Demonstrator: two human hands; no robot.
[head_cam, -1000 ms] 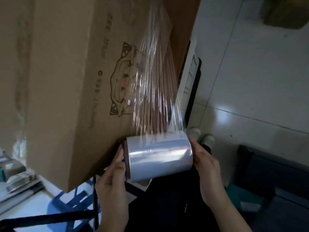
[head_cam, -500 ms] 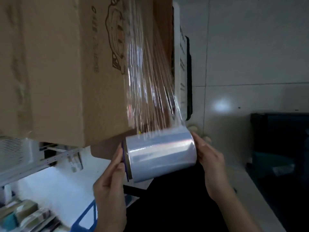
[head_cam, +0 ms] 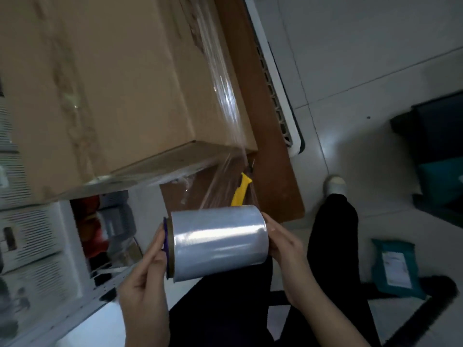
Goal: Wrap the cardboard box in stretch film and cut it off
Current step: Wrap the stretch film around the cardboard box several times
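A large brown cardboard box [head_cam: 105, 91] fills the upper left and rests on a brown wooden board [head_cam: 270, 146]. A band of clear stretch film [head_cam: 225, 101] runs down its right side and over the lower edge to the film roll [head_cam: 218, 242]. My left hand [head_cam: 145, 281] presses on the roll's purple-capped left end. My right hand [head_cam: 288, 249] presses on the right end. The roll hangs in the air below the box's corner. A yellow-handled cutter [head_cam: 241, 187] lies on the board behind the stretched film.
White slatted shelving [head_cam: 32, 234] with red and grey items stands at the left. A white grille panel [head_cam: 273, 78] lines the board's right side. On the tiled floor lie a teal parcel [head_cam: 395, 269] and dark bags [head_cam: 438, 151]. My leg and shoe [head_cam: 334, 186] are below.
The roll has come down and around the box's lower corner, so the film now bends over that edge. The view swung; the box's underside edge and the yellow cutter came into sight.
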